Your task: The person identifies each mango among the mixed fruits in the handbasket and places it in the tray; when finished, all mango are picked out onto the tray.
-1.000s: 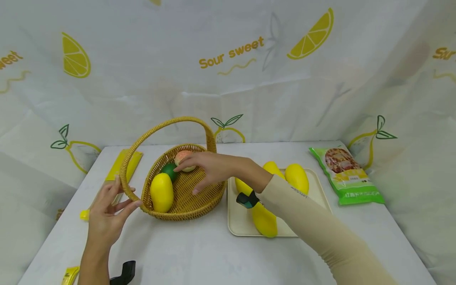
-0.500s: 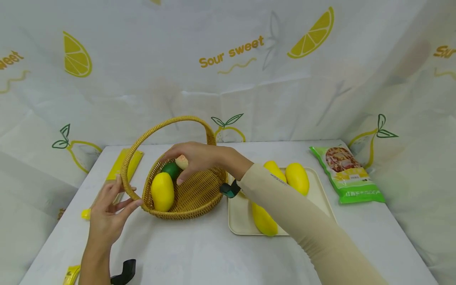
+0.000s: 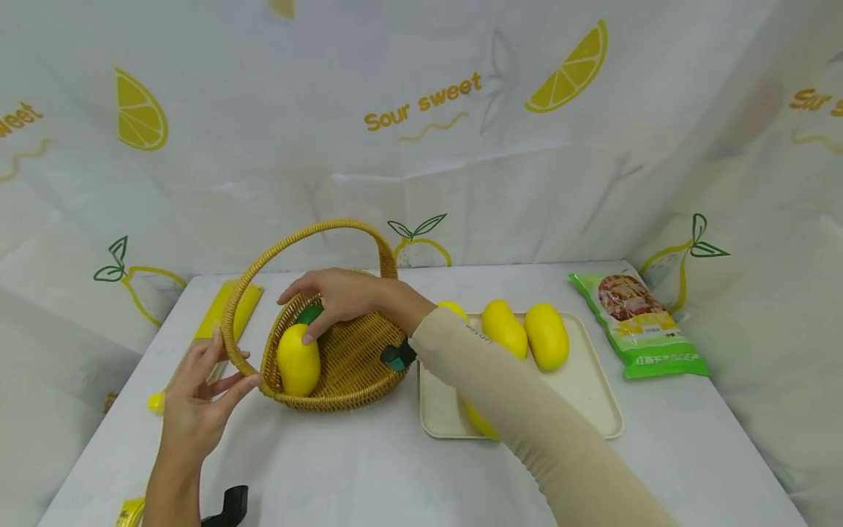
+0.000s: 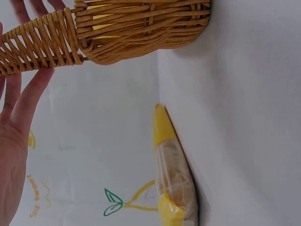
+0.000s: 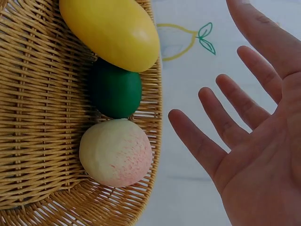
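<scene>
A wicker basket (image 3: 356,366) with a tall handle (image 3: 299,238) stands left of centre. My left hand (image 3: 197,395) holds the lower left end of the handle between thumb and fingers, also seen from below in the left wrist view. Inside the basket, along its left side, a yellow mango (image 5: 113,33), a dark green round fruit (image 5: 116,89) and a pinkish peach (image 5: 116,153) lie in a row. Over them hovers my right hand (image 3: 339,296), fingers spread and holding nothing; in the head view it hides the peach. Its thumb overlaps the mango there; the right wrist view shows them apart.
Right of the basket, a cream tray (image 3: 589,395) bears several yellow mangoes (image 3: 546,337), partly behind my right sleeve. A green food bag (image 3: 639,322) lies at the far right. A yellow-ended packet (image 3: 227,307) lies behind my left hand, near the table's left side.
My right hand has moved left and a little toward me across the basket, from near the green fruit and peach to over the mango. The left hand keeps its hold on the handle.
</scene>
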`<act>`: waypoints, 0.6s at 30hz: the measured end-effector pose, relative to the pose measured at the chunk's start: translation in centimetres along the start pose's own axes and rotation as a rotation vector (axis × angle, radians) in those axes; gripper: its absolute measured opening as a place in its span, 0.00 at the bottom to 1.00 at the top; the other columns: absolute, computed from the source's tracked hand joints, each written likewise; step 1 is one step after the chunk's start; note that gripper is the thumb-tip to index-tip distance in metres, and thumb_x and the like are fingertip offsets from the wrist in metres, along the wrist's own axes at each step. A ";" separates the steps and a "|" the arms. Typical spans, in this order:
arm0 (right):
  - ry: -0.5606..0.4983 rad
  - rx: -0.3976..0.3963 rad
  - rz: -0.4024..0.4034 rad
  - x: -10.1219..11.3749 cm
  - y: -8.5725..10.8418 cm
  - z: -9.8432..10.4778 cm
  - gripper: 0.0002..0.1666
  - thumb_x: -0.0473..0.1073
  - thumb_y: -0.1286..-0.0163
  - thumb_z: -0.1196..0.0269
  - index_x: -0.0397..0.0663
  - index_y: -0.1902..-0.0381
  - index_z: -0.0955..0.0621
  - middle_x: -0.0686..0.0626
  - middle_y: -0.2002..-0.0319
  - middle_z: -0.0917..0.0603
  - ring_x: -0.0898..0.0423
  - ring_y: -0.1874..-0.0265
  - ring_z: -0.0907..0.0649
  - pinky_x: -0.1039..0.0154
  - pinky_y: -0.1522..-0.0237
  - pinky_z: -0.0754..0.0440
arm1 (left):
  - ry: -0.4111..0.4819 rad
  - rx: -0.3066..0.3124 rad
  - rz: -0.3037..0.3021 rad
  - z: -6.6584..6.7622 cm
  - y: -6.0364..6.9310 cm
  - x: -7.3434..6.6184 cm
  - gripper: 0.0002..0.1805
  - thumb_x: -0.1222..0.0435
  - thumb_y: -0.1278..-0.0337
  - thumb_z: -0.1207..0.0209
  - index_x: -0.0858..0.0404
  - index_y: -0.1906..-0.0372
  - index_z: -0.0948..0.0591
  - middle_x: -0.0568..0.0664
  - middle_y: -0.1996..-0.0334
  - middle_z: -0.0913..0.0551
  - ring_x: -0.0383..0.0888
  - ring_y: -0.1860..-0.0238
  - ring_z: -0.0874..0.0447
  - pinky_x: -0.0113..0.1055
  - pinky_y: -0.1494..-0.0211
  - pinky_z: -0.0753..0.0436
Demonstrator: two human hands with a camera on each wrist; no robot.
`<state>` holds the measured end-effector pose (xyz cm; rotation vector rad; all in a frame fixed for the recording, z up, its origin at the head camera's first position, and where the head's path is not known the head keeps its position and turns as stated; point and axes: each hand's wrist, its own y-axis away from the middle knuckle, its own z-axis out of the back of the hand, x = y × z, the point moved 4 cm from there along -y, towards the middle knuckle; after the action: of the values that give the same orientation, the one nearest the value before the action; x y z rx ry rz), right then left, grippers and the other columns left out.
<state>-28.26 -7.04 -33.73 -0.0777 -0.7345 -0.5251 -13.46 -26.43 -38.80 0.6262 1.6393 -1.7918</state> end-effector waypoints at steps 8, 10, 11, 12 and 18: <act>-0.011 0.028 -0.008 -0.3 -0.8 -0.5 0.37 0.54 0.37 0.25 0.57 0.32 0.23 0.56 0.31 0.24 0.50 0.28 0.26 0.58 0.25 0.25 | -0.001 0.018 0.001 -0.4 -0.2 0.1 0.46 0.70 0.51 0.29 0.69 0.26 0.37 0.47 0.48 0.22 0.37 0.46 0.16 0.24 0.47 0.12; -0.030 0.040 -0.001 -0.4 -1.0 -0.7 0.37 0.53 0.37 0.25 0.57 0.32 0.23 0.55 0.30 0.24 0.50 0.28 0.27 0.58 0.24 0.26 | 0.000 0.019 0.001 -0.3 -0.2 0.1 0.46 0.69 0.51 0.29 0.70 0.26 0.37 0.47 0.48 0.22 0.37 0.46 0.16 0.24 0.47 0.12; -0.039 0.046 0.001 -0.5 -1.2 -0.9 0.37 0.53 0.37 0.25 0.57 0.31 0.24 0.54 0.29 0.24 0.50 0.28 0.27 0.59 0.24 0.26 | 0.005 0.020 0.000 -0.3 -0.2 0.0 0.46 0.69 0.51 0.29 0.71 0.26 0.37 0.47 0.47 0.22 0.38 0.46 0.16 0.24 0.47 0.12; -0.047 0.054 0.001 -0.5 -1.4 -1.1 0.38 0.53 0.37 0.25 0.57 0.31 0.24 0.53 0.29 0.24 0.50 0.27 0.27 0.60 0.24 0.26 | 0.012 0.019 0.001 -0.2 -0.2 0.0 0.47 0.69 0.51 0.28 0.71 0.26 0.38 0.47 0.47 0.23 0.38 0.46 0.17 0.24 0.47 0.12; -0.055 0.085 -0.014 -0.8 -2.1 -2.3 0.38 0.51 0.36 0.26 0.53 0.30 0.24 0.51 0.30 0.23 0.51 0.28 0.26 0.63 0.25 0.25 | 0.004 0.005 0.022 0.1 -0.1 -0.1 0.47 0.70 0.52 0.28 0.73 0.27 0.38 0.46 0.47 0.22 0.37 0.46 0.17 0.23 0.48 0.12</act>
<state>-28.36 -9.11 -36.20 -0.0079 -0.8106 -0.5057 -13.44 -26.53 -38.62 0.6482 1.6255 -1.7806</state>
